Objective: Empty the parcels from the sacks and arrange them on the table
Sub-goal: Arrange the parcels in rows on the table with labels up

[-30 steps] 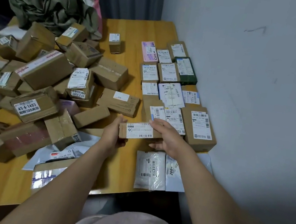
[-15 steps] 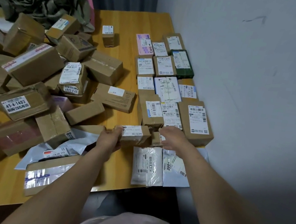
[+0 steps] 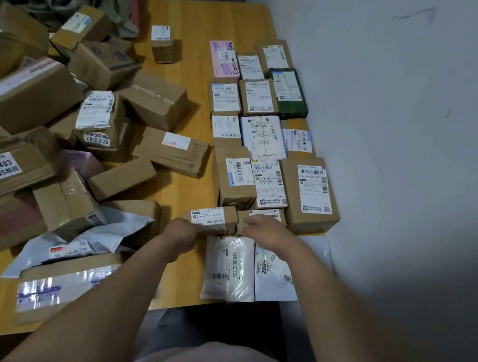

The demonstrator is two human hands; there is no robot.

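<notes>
My left hand [image 3: 180, 234] and right hand [image 3: 267, 232] fingers grip small box [image 3: 213, 219] at ends, frame centre, low over bench [image 3: 213, 17].

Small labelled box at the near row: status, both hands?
Left hand and right hand both gripping small labelled box. Box low at the sorted rows' near edge, above white mailer. Nothing blocking.

Bare table [image 3: 200, 59] lane between heap [image 3: 38, 117] and rows [image 3: 263, 140].

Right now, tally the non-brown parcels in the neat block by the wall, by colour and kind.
Pink box: 1
Dark green box: 1
White wrapped parcel: 1
White soft pouches: 2
Total: 5
</notes>
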